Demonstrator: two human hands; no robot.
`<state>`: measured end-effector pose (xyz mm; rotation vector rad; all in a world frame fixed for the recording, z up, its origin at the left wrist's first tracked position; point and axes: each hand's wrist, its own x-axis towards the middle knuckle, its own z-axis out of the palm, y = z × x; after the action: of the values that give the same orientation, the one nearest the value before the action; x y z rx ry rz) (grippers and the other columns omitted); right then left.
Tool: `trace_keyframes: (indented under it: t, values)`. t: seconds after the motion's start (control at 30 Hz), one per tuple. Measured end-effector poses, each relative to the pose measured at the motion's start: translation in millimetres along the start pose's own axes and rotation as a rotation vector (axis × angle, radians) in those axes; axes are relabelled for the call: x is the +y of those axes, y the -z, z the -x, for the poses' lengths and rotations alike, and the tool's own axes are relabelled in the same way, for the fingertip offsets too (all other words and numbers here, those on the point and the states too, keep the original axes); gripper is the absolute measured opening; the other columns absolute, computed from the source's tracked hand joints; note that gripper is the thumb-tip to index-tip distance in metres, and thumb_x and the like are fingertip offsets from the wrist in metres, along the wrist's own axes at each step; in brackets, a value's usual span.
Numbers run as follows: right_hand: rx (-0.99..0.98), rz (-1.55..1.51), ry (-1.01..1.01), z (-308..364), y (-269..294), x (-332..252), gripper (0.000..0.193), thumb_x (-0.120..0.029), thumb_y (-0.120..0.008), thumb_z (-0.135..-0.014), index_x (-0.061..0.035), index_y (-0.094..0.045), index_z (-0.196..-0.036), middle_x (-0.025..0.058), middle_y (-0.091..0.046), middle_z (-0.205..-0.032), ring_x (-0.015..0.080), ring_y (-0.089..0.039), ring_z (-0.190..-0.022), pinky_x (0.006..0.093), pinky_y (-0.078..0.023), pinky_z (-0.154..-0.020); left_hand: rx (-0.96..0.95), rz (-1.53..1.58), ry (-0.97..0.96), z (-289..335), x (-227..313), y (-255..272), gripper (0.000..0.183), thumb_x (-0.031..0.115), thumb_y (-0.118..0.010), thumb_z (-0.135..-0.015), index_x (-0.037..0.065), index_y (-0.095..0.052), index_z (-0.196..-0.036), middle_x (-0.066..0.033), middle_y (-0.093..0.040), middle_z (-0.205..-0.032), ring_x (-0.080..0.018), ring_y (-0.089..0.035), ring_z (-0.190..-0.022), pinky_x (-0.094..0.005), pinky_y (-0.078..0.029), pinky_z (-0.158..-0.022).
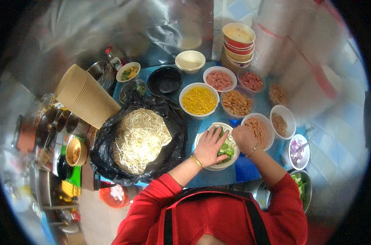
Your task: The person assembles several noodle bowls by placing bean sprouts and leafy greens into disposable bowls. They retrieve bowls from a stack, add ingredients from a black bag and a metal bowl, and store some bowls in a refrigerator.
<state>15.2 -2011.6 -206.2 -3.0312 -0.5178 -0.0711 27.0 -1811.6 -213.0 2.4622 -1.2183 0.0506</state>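
Directly before me stands a paper bowl [216, 168] with chopped green leaves [226, 152] and some pale shreds in it. Across its top lies my left hand [208, 148], flat with fingers spread, over the greens. My right hand [243, 139] is closed between the bowl's right rim and a white tub of pinkish shredded meat [257, 130]. Its fingertips point down and are hidden, so what they hold, if anything, does not show. Behind the bowl is a tub of yellow corn [199, 101]; brown meat pieces [237, 103] sit to its right.
A black plastic bag holds bean sprouts [138, 139] at left, beside a leaning stack of paper bowls [85, 96]. More meat tubs [219, 79] and stacked filled bowls [238, 34] stand behind. Chopped purple onion [296, 152] with a utensil is at right, above a bowl of greens [302, 188].
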Motion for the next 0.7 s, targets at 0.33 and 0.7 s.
trace_keyframes:
  t: [0.33,0.7]
  values:
    - [0.0,-0.156,0.006,-144.7,61.6,25.5,0.016,-0.02,-0.054,-0.078,-0.0078,-0.064,-0.075,0.0174,-0.062,-0.085,0.0317,-0.061,-0.078,0.0442,-0.049,-0.066,0.062,0.117,-0.055,3.4,10.1,27.2,0.075,0.038,-0.067,-0.071,0.009,-0.036,-0.133,-0.0174,-0.034,-0.137,-0.0378,-0.027,-0.129,-0.0496,-0.02,-0.106]
    - [-0.11,0.145,0.018,-421.6,-97.2,86.5,0.034,-0.017,-0.038,-0.09,-0.0086,-0.051,-0.12,0.0165,-0.056,-0.114,0.0322,-0.053,-0.105,0.0452,-0.042,-0.088,0.753,-0.085,0.71,170.1,-5.1,155.0,0.036,0.014,-0.058,-0.08,0.0,-0.051,-0.113,-0.0165,-0.054,-0.118,-0.0359,-0.048,-0.114,-0.0437,-0.037,-0.095]
